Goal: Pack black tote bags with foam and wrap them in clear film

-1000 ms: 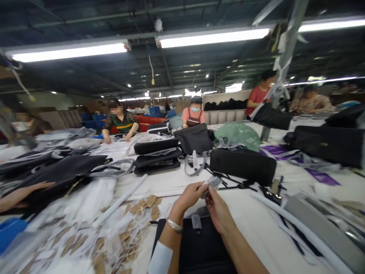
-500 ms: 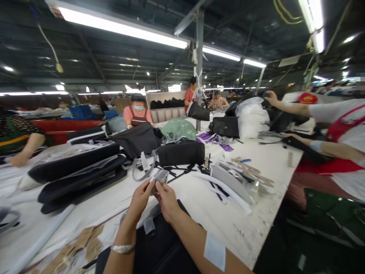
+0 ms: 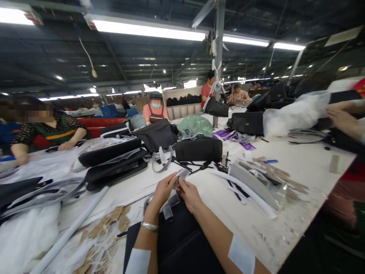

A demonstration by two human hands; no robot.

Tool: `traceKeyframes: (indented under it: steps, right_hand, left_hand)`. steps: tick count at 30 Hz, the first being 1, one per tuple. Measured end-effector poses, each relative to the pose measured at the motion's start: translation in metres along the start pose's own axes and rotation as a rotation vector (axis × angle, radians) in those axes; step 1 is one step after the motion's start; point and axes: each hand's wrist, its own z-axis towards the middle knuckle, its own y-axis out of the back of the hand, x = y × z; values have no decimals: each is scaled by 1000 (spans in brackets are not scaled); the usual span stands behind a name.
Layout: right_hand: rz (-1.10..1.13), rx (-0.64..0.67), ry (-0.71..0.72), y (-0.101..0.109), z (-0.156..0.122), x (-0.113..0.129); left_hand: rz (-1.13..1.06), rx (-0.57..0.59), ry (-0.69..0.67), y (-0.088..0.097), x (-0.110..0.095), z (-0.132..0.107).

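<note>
My left hand (image 3: 164, 189) and my right hand (image 3: 188, 193) meet above a black bag (image 3: 185, 239) that lies on the table close to me. Between them, both sets of fingertips pinch a small piece of clear-grey plastic wrap (image 3: 183, 174); whatever is inside it is too small to make out. More grey plastic wrap (image 3: 167, 211) clings to the top of the black bag below my wrists. Part of that bag is hidden under my forearms.
Black bags (image 3: 199, 150) stand across the white table (image 3: 205, 186). Brown scraps (image 3: 110, 220) and a white tube (image 3: 71, 232) lie left; a grey curved panel (image 3: 253, 182) lies right. Co-workers sit at left (image 3: 48, 129) and far side (image 3: 155, 110); another's hand (image 3: 346, 120) is at right.
The view has turned left, so everything sits farther right. My hands keep pinching the plastic wrap. The co-worker at right has lowered a hand beside the white plastic.
</note>
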Motion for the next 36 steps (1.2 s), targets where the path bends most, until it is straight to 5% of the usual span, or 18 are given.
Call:
traceKeyframes:
  steps: [11,17,21,24,26,28,30,32,36]
  right_hand:
    - [74,-62,-21,-1,-5,7]
    - [-19,-107,23,-1,4,0]
    - [-179,0,12,-4,-13,7]
    - [-392,136,145,12,-41,50]
    - [-743,232,491,39,-60,100]
    - [-979,50,705,79,-74,163]
    - [-1091,-370,706,125,-81,225]
    - [-1057,-580,687,169,-81,274]
    - [-935,-826,645,232,-68,314]
  left_hand:
    - [-110,112,32,2,-2,-2]
    - [-130,26,127,-6,2,4]
    - [-93,-34,165,-2,-1,2]
    - [-78,-62,185,3,-2,1]
    - [-79,-77,206,5,-3,1]
    - [-85,-89,221,6,-4,1]
    - [-88,-101,214,4,-7,1]
    - [-101,-96,193,1,-9,-1]
    - [-144,-49,144,-4,-5,0]
